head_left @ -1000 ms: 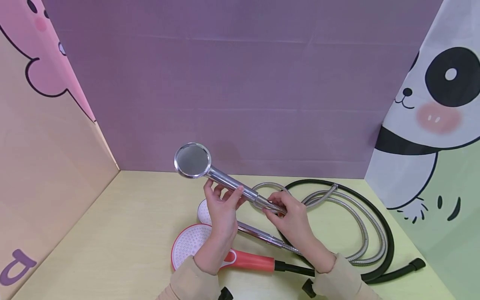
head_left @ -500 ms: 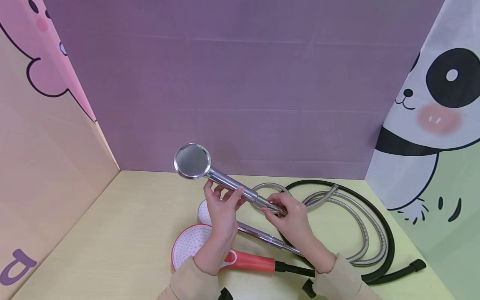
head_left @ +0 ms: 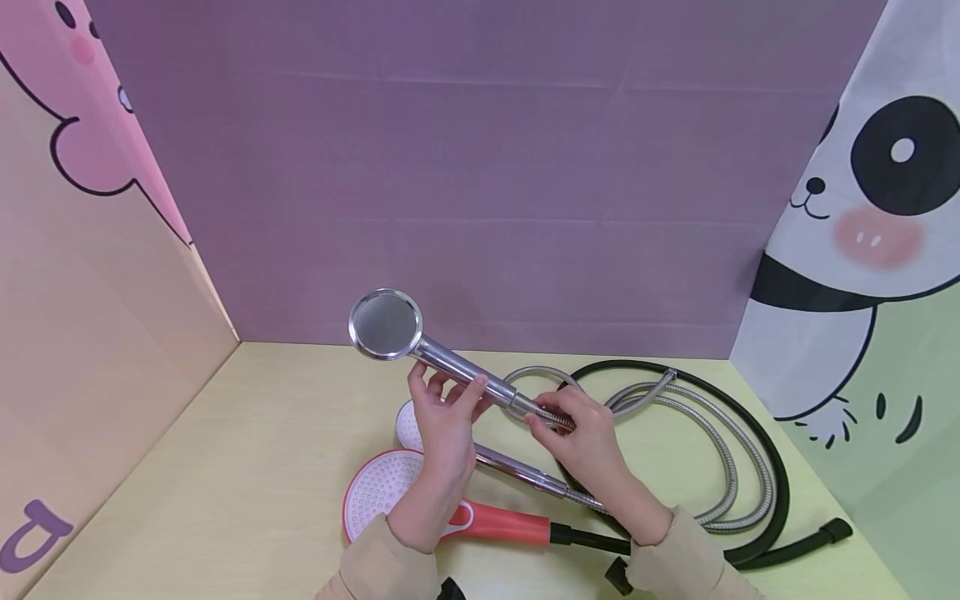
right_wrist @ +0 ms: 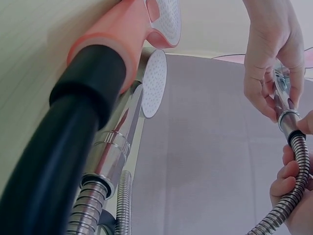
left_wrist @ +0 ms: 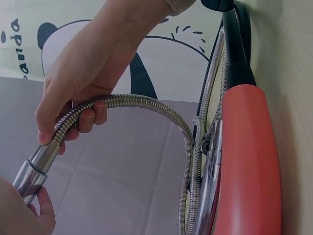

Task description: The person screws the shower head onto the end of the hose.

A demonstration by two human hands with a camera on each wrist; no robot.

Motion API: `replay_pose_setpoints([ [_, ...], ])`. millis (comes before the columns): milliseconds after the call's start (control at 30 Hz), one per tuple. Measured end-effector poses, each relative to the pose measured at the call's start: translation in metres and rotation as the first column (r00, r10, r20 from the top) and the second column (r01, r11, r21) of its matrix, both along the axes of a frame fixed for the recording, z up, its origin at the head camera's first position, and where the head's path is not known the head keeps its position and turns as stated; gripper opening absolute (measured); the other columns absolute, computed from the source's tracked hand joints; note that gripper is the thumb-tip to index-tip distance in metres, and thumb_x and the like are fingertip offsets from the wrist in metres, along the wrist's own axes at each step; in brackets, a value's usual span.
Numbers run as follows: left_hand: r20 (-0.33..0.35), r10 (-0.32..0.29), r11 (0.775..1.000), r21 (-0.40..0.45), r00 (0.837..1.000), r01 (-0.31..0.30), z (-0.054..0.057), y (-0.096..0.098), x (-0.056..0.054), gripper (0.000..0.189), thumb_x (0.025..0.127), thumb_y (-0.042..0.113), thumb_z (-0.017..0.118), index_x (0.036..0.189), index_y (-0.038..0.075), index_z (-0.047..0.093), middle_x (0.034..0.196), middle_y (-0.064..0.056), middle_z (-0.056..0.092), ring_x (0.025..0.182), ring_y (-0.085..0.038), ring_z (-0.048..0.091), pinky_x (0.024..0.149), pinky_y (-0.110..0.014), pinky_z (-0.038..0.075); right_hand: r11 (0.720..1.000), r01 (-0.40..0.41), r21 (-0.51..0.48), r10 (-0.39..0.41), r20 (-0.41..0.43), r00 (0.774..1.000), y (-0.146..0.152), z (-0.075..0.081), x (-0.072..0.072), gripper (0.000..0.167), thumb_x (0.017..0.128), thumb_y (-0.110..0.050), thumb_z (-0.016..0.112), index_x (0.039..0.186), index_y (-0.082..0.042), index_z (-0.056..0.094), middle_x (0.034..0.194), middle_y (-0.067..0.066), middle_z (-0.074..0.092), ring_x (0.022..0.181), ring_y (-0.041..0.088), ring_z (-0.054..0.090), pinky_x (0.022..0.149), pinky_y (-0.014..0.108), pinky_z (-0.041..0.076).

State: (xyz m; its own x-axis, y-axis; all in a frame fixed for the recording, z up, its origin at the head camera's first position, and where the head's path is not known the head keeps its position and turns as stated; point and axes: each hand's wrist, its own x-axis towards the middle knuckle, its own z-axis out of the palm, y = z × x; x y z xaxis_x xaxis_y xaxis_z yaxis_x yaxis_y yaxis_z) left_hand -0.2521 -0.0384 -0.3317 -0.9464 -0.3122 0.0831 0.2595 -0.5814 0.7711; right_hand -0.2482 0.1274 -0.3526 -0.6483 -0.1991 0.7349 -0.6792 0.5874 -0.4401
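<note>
A chrome shower head point(head_left: 386, 325) with a round grey face is held above the table, tilted down to the right. My left hand point(head_left: 448, 421) grips its handle point(head_left: 467, 367) between thumb and fingers. At the handle's lower end sits the metal nut of a silver shower hose point(left_wrist: 142, 101), in line with the handle. My right hand point(head_left: 583, 437) pinches the hose just below that nut, with thumb and fingers curled round it, as the left wrist view point(left_wrist: 80, 81) shows. Whether the nut is fully threaded on cannot be seen.
On the table lie a red shower head point(head_left: 502, 522) with a black hose point(head_left: 780, 467) and another chrome shower head point(head_left: 517, 467) with a white face. Silver hoses point(head_left: 723, 450) coil at the right. A purple backdrop point(head_left: 480, 183) stands behind, with printed panels at both sides.
Hardly anything differs. Both hands keep the same grip on the shower head and hose, which stay almost in the same place.
</note>
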Motion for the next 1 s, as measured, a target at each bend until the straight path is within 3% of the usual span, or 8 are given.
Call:
replay_pose_setpoints([
  [200, 0.000, 0.006, 1.000, 0.003, 1.000, -0.006, -0.0002, -0.0001, -0.0006, 0.072, 0.079, -0.007, 0.069, 0.134, 0.020, 0.032, 0.106, -0.007, 0.047, 0.081, -0.015, 0.059, 0.072, -0.036, 0.059, 1.000, -0.003, 0.001, 0.003, 0.000, 1.000, -0.0005, 0.0008, -0.0004, 0.014, 0.075, -0.015, 0.078, 0.087, -0.009, 0.071, 0.073, -0.005, 0.061, 0.057, 0.006, 0.049, 0.048, 0.012, 0.041],
  [400, 0.001, 0.006, 1.000, -0.001, 1.000, -0.006, -0.0001, -0.0002, -0.0007, 0.071, 0.080, -0.007, 0.069, 0.134, 0.020, 0.032, 0.106, -0.007, 0.047, 0.081, -0.016, 0.059, 0.071, -0.036, 0.059, 1.000, -0.005, -0.011, 0.006, 0.006, 1.000, -0.0019, 0.0015, 0.0003, 0.031, 0.071, -0.016, 0.082, 0.097, -0.009, 0.067, 0.072, -0.002, 0.062, 0.054, 0.010, 0.052, 0.048, 0.012, 0.044],
  [533, -0.003, 0.006, 1.000, 0.007, 1.000, -0.006, 0.0000, -0.0002, -0.0008, 0.071, 0.079, -0.008, 0.069, 0.133, 0.020, 0.032, 0.105, -0.006, 0.047, 0.080, -0.015, 0.059, 0.071, -0.036, 0.059, 1.000, -0.001, -0.006, 0.001, 0.014, 1.000, -0.0030, 0.0024, 0.0008, 0.036, 0.068, -0.015, 0.084, 0.096, -0.010, 0.063, 0.073, -0.002, 0.063, 0.053, 0.013, 0.052, 0.047, 0.012, 0.042],
  [1000, -0.001, 0.007, 1.000, 0.013, 1.000, -0.007, 0.0004, 0.0007, -0.0009, 0.071, 0.079, -0.008, 0.069, 0.133, 0.020, 0.032, 0.104, -0.006, 0.046, 0.080, -0.015, 0.059, 0.071, -0.036, 0.059, 1.000, 0.024, 0.004, -0.024, 0.018, 1.000, -0.0048, 0.0032, 0.0012, 0.033, 0.068, -0.008, 0.084, 0.092, -0.011, 0.062, 0.078, 0.000, 0.065, 0.058, 0.013, 0.057, 0.049, 0.015, 0.048],
])
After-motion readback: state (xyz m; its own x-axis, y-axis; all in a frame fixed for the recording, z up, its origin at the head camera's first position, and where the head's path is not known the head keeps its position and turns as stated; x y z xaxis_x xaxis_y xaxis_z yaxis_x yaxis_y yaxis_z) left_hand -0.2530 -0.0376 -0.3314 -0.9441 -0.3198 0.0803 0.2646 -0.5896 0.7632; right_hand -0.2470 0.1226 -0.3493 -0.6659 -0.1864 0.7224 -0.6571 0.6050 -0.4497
